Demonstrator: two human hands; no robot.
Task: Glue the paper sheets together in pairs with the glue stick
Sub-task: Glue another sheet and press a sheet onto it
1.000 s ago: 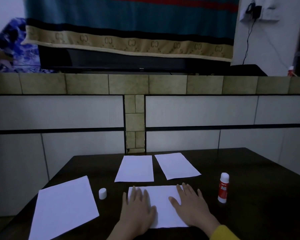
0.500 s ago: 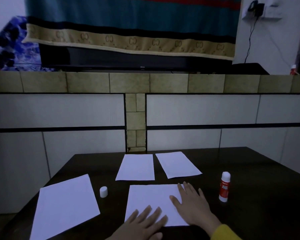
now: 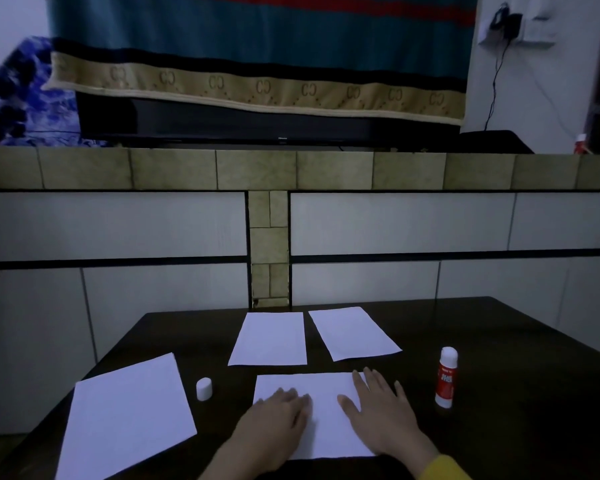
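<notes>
Both hands lie flat on the near paper sheet [image 3: 321, 415] on the dark desk [image 3: 499, 393]. The left hand [image 3: 274, 422] has its fingers close together, and the right hand [image 3: 383, 414] has its fingers spread; they seem to be pressing a glued pair down. Two sheets [image 3: 269, 339] [image 3: 354, 332] behind still wait, apart. A bigger sheet [image 3: 129, 417] lies on the left. The glue stick [image 3: 446, 377] stands open on the right, its cap [image 3: 203, 389] on the left.

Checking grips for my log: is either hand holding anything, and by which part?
Nothing is gripped. The left hand and right hand lie flat on the near sheet, pressing its top face. The glue stick stands untouched.
</notes>
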